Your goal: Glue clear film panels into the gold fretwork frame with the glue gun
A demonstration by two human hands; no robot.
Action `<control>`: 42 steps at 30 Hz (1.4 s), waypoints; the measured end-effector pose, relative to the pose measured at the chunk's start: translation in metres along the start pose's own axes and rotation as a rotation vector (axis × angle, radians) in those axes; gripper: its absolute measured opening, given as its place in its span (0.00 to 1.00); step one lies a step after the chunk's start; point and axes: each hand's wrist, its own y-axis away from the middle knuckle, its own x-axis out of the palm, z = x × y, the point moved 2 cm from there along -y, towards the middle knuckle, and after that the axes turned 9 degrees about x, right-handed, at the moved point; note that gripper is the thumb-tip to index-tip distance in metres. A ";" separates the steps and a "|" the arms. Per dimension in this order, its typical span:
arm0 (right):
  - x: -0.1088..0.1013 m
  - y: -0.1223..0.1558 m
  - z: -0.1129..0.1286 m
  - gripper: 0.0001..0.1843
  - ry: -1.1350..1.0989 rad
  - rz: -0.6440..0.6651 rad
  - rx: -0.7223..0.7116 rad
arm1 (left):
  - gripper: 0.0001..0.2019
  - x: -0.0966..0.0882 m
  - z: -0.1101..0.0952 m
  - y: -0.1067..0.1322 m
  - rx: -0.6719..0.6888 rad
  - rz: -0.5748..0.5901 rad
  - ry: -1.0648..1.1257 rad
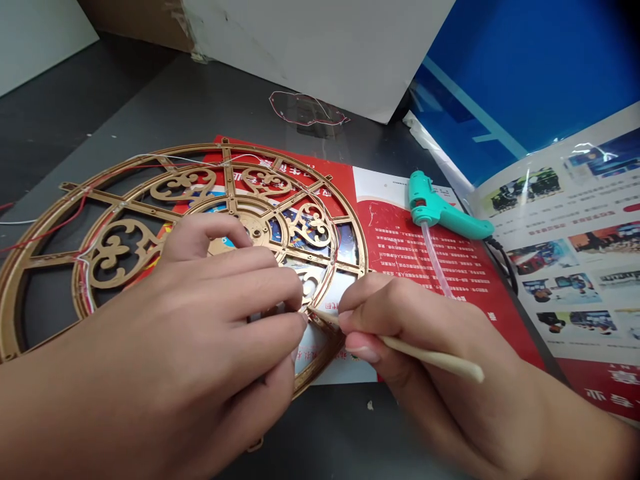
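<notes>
A round gilded filigree wheel with spokes and scrollwork lies flat on a red printed brochure. My left hand rests on its lower right part, with the fingertips pinching the frame. My right hand grips a thin pale wooden stick between thumb and fingers. The stick's tip reaches the wheel's rim near my left fingertips. Thin red and white wires run along the wheel and off its left side. My hands hide the wheel's lower right section.
A teal hot glue gun lies on the brochure right of the wheel, with a clear glue stick. Above stand a white board and a blue sheet. A photo booklet lies at right, and a pink-outlined transparent film on the dark table.
</notes>
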 end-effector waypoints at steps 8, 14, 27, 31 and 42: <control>0.002 0.000 0.000 0.17 0.039 -0.051 -0.017 | 0.07 -0.005 0.008 -0.009 -0.023 0.009 -0.011; 0.005 0.005 -0.004 0.15 0.053 -0.094 -0.037 | 0.11 -0.008 0.015 -0.030 -0.003 0.072 -0.030; 0.002 0.000 0.003 0.20 0.023 -0.072 0.019 | 0.11 -0.011 0.016 -0.028 0.016 0.092 -0.015; 0.003 0.002 0.003 0.19 0.041 -0.115 0.003 | 0.11 -0.010 0.017 -0.029 0.013 0.084 -0.021; 0.004 0.006 0.001 0.17 0.090 -0.153 -0.034 | 0.11 -0.008 0.013 -0.028 0.005 0.079 -0.037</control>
